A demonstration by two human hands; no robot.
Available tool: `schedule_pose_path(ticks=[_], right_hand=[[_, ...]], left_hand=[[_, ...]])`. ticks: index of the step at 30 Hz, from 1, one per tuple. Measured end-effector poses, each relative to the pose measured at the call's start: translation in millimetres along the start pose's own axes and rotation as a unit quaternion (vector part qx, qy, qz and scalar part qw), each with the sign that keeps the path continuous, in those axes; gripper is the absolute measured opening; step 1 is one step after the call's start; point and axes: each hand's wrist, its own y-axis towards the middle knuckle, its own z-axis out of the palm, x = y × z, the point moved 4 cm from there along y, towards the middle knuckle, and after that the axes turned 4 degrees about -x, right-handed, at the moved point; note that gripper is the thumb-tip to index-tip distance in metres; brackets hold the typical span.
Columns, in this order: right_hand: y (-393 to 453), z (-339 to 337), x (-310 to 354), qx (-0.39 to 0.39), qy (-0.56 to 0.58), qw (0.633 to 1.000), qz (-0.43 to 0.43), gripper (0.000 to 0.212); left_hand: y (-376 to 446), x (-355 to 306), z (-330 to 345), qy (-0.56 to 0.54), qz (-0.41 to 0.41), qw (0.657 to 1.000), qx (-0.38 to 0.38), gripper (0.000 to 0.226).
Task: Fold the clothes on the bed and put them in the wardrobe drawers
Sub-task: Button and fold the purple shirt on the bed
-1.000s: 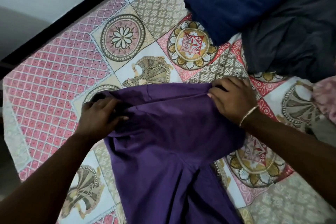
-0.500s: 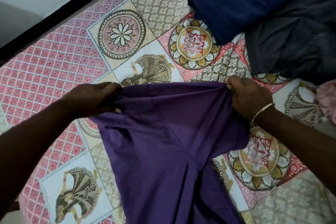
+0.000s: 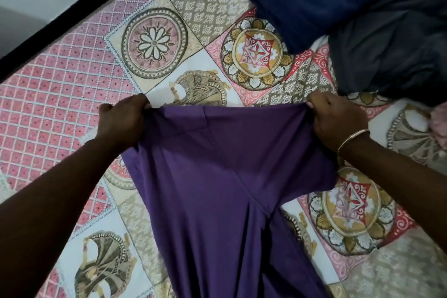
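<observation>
Fingers (image 3: 135, 104) of both hands pinch the plain purple garment's (image 3: 217, 176) top edge, stretched taut.

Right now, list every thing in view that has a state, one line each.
Purple garment: unfolded, top edge stretched between both hands, the rest lying on the bed.
Left hand: grips the garment's top left corner.
Right hand: grips the garment's top right corner.
Blue cloth: bundled, lying on the bed.
Dark grey cloth: crumpled beside the blue cloth.
Bedsheet: spread flat.

The purple garment (image 3: 217, 189) runs off the bottom edge; both hands' fingers (image 3: 312, 101) curl hidden behind its hem.
</observation>
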Motion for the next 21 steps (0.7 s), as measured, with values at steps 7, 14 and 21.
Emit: schedule_pose_path(ticks=[7, 14, 21], right_hand=[[-4, 8, -9, -0.008, -0.069, 0.996, 0.049, 0.027], [-7, -1, -7, -0.017, -0.053, 0.990, 0.130, 0.038], [-9, 1, -14, 0.003, -0.052, 0.994, 0.098, 0.018]], left_hand=[[10, -12, 22, 0.168, -0.052, 0.984, 0.009, 0.021], [-24, -74, -12, 0.074, -0.030, 0.980, -0.184, 0.021], [-71, -127, 52, -0.060, -0.017, 0.998, 0.015, 0.065]])
